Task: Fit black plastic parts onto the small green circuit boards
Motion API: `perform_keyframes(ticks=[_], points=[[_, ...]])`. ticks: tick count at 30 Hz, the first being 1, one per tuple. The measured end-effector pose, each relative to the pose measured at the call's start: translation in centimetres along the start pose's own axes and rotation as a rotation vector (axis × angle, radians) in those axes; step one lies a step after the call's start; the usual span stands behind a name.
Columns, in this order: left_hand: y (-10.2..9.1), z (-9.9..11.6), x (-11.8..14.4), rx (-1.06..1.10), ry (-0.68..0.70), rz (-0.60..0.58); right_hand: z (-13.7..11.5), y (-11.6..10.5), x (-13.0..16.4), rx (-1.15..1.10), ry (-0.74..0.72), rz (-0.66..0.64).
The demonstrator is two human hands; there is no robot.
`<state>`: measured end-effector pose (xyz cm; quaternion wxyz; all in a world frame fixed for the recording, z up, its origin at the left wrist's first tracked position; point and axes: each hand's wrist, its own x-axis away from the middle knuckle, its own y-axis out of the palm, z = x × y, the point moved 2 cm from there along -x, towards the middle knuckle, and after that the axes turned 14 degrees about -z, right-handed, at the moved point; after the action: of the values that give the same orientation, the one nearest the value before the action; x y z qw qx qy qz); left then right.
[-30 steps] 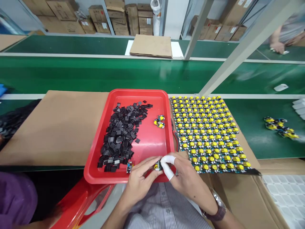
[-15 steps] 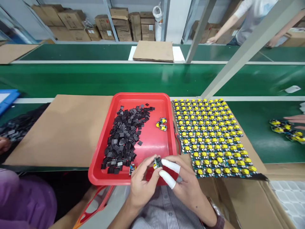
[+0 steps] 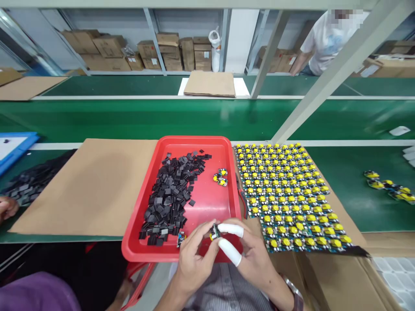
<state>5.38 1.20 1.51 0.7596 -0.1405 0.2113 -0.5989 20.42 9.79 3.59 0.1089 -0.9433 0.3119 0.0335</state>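
Note:
My left hand [image 3: 198, 254] pinches a small circuit board [image 3: 214, 233] with a yellow part between thumb and fingers, over the near edge of the red tray [image 3: 129, 242]. My right hand [image 3: 254, 252], with white finger cots on thumb and forefinger, closes on the board's right side. A dark piece shows on the board at those fingertips; its exact fit is hard to make out. Black flat pieces [image 3: 168, 190] lie heaped in the tray's left half. Several yellow-topped boards [image 3: 221, 177] sit at its right side, and another small board [image 3: 180, 238] lies beside my left hand.
Rows of yellow-topped boards [image 3: 285, 194] cover a cardboard sheet on the right. A bare cardboard sheet [image 3: 97, 185] lies left, near a co-worker's hand [image 3: 8, 207] and more black pieces [image 3: 27, 188]. Beyond runs a green conveyor [image 3: 129, 119], with a slanted metal post [image 3: 311, 99] at right.
The view has tilted up slightly. My right fingertips have shifted around the board, and the dark piece sits closer against it. A co-worker's hand at the far right has left the view.

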Motion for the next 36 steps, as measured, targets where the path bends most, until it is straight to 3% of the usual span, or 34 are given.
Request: perform_keyframes(ticks=[5, 10, 13, 15, 19, 21, 23, 25, 27, 29, 31, 36], points=[[-0.8, 1.0, -1.7, -0.111, 0.106, -0.047, 0.6, -0.4, -0.1, -0.034, -0.044, -0.001], [-4.3, 0.2, -7.0, -0.319, 0.280, -0.229, 2.5, -0.8, -0.9, -0.096, -0.105, 0.151], [-5.8, -1.8, -12.0, -0.429, 0.249, -0.244, 3.0, -1.0, -1.6, -0.013, -0.180, 0.248], [-5.3, -2.5, -14.7, -0.402, 0.174, -0.320, 2.6, -1.1, -1.4, 0.049, -0.158, 0.253], [-4.3, -2.4, -16.4, -0.328, 0.092, -0.401, 1.1, -2.3, 0.6, 0.170, -0.064, 0.208], [-5.7, -2.2, -16.0, -0.301, 0.026, -0.366, 0.9, -3.3, 1.4, 0.259, -0.045, 0.185], [-8.5, -1.5, -14.6, -0.296, -0.040, -0.272, 0.9, -3.8, 1.3, 0.365, -0.044, 0.121], [-11.5, -0.5, -12.2, -0.308, -0.094, -0.166, 0.8, -3.5, 0.4, 0.486, -0.054, 0.001], [-13.2, 0.5, -9.0, -0.324, -0.127, -0.141, 0.5, -2.3, -1.5, 0.639, -0.059, -0.158], [-12.9, 1.0, -5.5, -0.366, -0.163, -0.257, 0.3, -0.7, -4.1, 0.832, -0.045, -0.329], [-11.3, 0.8, -2.3, -0.513, -0.265, -0.438, 0.4, 1.0, -7.0, 0.988, -0.042, -0.445], [-7.3, -0.2, 2.0, -0.571, -0.409, -0.363, 2.0, 4.2, -12.0, 1.049, -0.102, -0.523]])
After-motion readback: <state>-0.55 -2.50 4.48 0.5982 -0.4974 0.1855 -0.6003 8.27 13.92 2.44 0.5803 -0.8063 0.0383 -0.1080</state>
